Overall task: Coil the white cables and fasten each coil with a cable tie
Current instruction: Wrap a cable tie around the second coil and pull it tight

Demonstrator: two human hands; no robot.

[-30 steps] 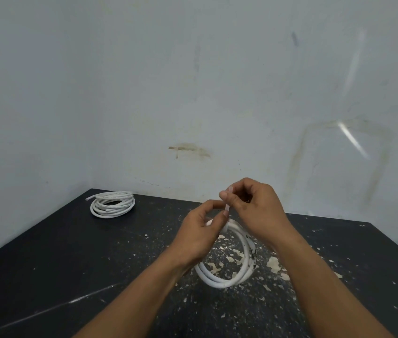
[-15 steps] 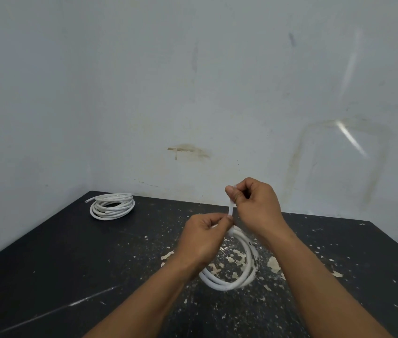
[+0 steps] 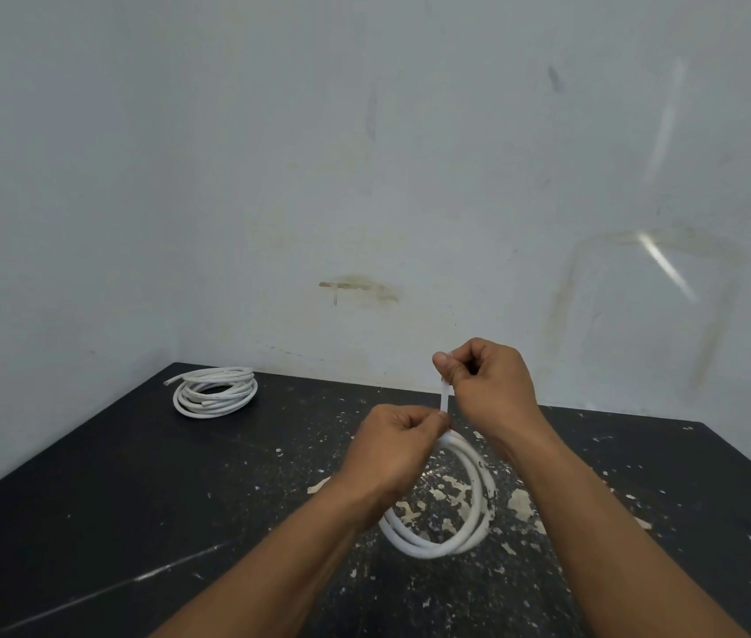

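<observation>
light: dim, even, soft shadows | glare: streak on wall (image 3: 666, 268) | focus: slightly soft | edges: wide-angle bend

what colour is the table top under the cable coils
Black, speckled with pale chipped patches, on the table; the head view shows it, densest around the held coil.

A: What is blocking the middle of the table (image 3: 88, 513)?

B: Both hands and the coil (image 3: 447, 541) are sitting there.

A: And the left side?

B: It is lying bare, except the second coil (image 3: 216, 392) resting in the far corner by the walls (image 3: 65, 223).
</observation>
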